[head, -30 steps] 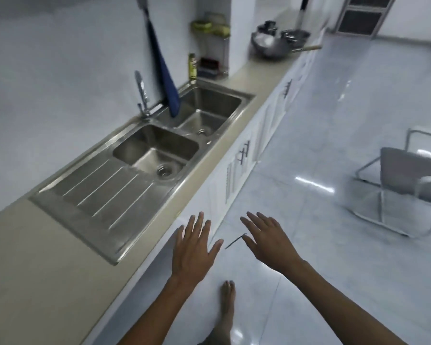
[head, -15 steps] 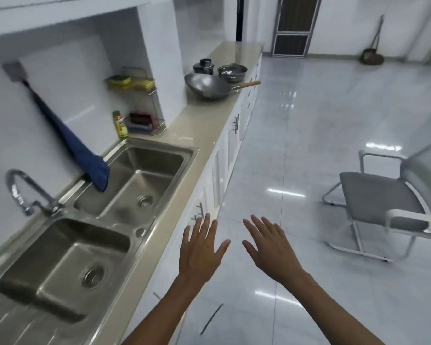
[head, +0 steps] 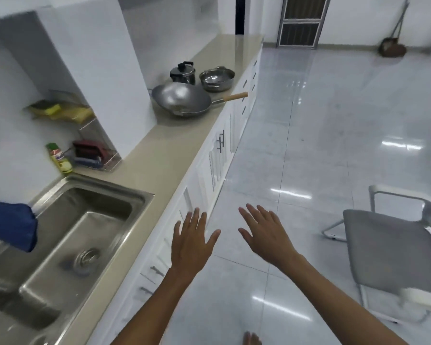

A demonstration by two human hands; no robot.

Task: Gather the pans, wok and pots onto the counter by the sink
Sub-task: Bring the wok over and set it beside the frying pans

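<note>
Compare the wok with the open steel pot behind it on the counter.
The wok is wide, shallow and dark grey; the open pot is smaller, deeper and shiny. The wok has one long wooden handle reaching over the counter edge; the open pot shows only short side handles. Both are lidless and stand upright, far from the sink.

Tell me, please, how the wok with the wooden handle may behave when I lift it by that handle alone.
The wok looks like wide, rigid metal, so it will probably feel front-heavy and dip away from the wooden handle. Its rounded bottom may rock when nudged. The handle overhangs the counter edge, so it seems easy to grip.
</note>
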